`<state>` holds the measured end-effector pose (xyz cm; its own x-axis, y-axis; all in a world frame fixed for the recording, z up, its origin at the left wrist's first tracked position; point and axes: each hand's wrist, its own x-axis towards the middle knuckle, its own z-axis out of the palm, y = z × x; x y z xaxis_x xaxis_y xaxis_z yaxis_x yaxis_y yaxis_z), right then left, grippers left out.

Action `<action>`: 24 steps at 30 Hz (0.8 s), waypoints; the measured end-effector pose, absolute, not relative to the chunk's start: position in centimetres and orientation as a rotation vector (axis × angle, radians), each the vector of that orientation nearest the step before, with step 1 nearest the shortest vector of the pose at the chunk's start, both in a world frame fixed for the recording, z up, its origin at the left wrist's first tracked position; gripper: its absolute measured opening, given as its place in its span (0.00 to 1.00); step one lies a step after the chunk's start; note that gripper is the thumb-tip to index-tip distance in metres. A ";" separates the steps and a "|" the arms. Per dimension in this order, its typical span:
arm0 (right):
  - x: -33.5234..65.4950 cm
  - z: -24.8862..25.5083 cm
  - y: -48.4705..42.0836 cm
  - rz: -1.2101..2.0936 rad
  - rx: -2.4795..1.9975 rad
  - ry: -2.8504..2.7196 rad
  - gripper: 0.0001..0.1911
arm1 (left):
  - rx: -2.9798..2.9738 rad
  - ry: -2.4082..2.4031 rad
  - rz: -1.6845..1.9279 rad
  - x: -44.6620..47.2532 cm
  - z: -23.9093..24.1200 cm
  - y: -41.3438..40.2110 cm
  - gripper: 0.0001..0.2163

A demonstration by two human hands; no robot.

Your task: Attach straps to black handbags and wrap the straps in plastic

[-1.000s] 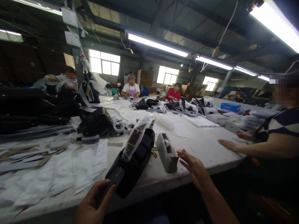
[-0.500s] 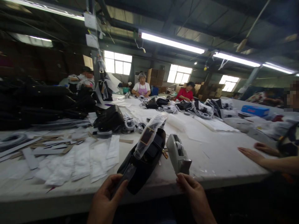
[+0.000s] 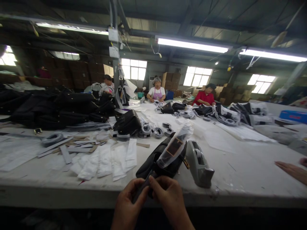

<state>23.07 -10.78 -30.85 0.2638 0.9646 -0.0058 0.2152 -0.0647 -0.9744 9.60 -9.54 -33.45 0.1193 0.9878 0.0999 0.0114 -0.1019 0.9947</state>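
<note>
A black bag (image 3: 150,156) lies near the table's front edge. Clear plastic wrap (image 3: 165,156) covers part of its strap, with a brown, gold-edged patch showing through. My left hand (image 3: 130,199) is closed round the dark strap end (image 3: 144,188) at the bag's near side. Right beside it, my right hand (image 3: 168,195) pinches the same strap end, thumb on top; any tape in its fingers is too small to make out. A grey tape dispenser (image 3: 200,166) stands just right of the bag.
White packets (image 3: 105,159) and cardboard strips (image 3: 83,143) lie to the left, before a heap of black bags (image 3: 59,108). Coiled wrapped straps (image 3: 146,127) sit beyond. Another person's hand (image 3: 291,171) rests at the right. More people work across the table.
My right hand has left the tape dispenser's front end and come over to the strap beside my left hand. The view has swung left, so everything sits further right.
</note>
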 end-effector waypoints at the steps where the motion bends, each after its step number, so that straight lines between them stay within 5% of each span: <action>1: 23.2 -30.8 -10.9 0.898 -1.546 -1.160 0.25 | 1.334 1.070 1.196 9.6 -33.5 -9.6 0.13; 10: 25.0 -31.8 -12.1 1.268 -1.225 -1.077 0.20 | 1.173 0.901 1.102 9.0 -34.4 -8.9 0.16; 14: 25.0 -32.1 -12.7 1.114 -1.295 -1.137 0.18 | 1.039 0.865 0.897 8.9 -34.1 -9.0 0.23; 24: 21.9 -34.8 -12.5 0.911 -1.332 -0.914 0.17 | 0.920 0.842 0.764 9.6 -33.0 -10.3 0.23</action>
<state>21.95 -12.45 -34.80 0.3803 0.9246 0.0217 -0.0186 0.0311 -0.9993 9.62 -10.29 -32.97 0.4610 0.8423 -0.2793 -0.1959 0.4036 0.8937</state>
